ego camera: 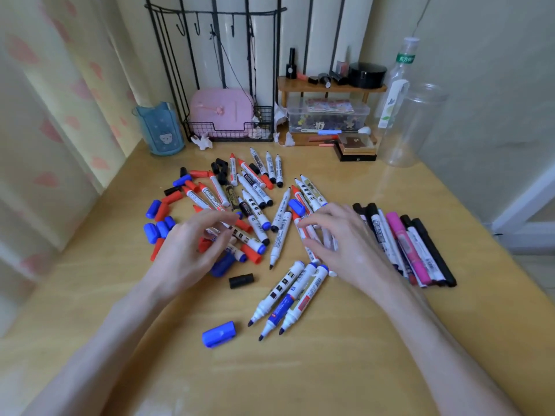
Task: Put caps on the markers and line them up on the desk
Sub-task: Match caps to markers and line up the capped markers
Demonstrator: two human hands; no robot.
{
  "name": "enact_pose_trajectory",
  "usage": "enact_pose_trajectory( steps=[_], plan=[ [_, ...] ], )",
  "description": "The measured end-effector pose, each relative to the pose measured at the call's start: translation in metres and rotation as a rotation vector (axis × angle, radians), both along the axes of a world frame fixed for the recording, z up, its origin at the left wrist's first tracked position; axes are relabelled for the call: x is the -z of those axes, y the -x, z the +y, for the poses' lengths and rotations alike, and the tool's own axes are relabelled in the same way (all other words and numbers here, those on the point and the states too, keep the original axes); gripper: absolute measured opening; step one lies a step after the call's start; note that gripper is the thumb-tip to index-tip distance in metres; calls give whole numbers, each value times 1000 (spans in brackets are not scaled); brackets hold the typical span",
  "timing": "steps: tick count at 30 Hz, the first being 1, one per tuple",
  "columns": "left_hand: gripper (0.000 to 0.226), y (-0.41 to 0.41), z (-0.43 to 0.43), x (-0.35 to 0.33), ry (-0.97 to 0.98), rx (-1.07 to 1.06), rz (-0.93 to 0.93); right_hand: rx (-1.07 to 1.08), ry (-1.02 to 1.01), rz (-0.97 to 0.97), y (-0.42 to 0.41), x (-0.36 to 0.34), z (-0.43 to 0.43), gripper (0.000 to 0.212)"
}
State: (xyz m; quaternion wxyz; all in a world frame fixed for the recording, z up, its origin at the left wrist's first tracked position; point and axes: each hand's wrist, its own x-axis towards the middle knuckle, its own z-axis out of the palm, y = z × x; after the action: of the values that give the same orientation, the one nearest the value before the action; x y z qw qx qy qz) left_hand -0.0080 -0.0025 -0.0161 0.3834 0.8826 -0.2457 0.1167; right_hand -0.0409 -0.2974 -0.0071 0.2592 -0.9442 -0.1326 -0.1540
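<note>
Markers: a loose heap of uncapped markers (pixel 249 199) lies mid-desk, and three blue markers (pixel 288 295) lie side by side nearer, tips pointing near-left.
Caps: red, blue and black loose caps (pixel 159 217) are scattered left of the heap; a blue cap (pixel 218 334) lies alone nearest, a black cap (pixel 241 280) just beyond it.
Capped row: capped markers (pixel 405 244), black and pink, lie side by side at right.
Left hand (pixel 186 250): over the heap's near-left part, fingers loosely curled, gripping nothing visible.
Right hand (pixel 339 238): over the heap's right edge, fingers spread and bent downward; whether they touch is unclear.
Desk (pixel 300 370): yellow wood.
Far edge: blue cup (pixel 162 130), pink case (pixel 222 111), clear jar (pixel 416 124).
</note>
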Motion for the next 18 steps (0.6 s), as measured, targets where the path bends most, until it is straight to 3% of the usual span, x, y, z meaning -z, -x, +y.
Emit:
enact_pose_trajectory(
  steps=[5,9,12,15,18],
  plan=[
    [21,5,9,-7,-48,12,37,-107,102,32,-16,-1,19,28],
    [13,8,12,-10,-80,149,91,-175,281,131,-29,-9,30,25],
    [36,7,13,-3,-259,216,33,-219,349,181,-37,-16,32,23],
    [39,7,10,5,-363,248,-27,-276,322,144,-41,-19,30,21],
    [34,8,7,6,-383,250,-57,-284,142,17,-36,-17,31,12]
  ],
)
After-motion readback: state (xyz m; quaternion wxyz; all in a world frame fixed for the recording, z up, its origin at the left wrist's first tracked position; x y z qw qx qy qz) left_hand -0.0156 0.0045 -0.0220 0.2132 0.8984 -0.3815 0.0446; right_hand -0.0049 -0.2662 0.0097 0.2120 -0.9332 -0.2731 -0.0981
